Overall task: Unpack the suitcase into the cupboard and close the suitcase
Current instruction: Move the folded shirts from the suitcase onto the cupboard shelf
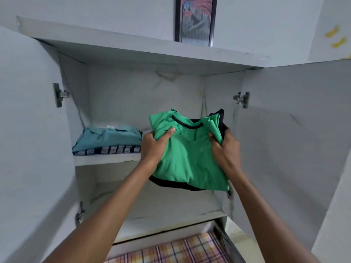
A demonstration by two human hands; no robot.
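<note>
A white cupboard stands in front of me with both doors swung open. I hold a folded green T-shirt with a dark collar, stacked on a black garment, at the height of the middle shelf. My left hand grips the stack's left edge, thumb on top. My right hand grips its right edge. On the shelf's left side lies a folded light-blue shirt on a striped navy-and-white garment. The suitcase is out of view.
The left door and right door flank my arms. The lower compartment holds nothing visible. A checked pink-and-yellow cloth lies below the cupboard. A framed picture stands on top.
</note>
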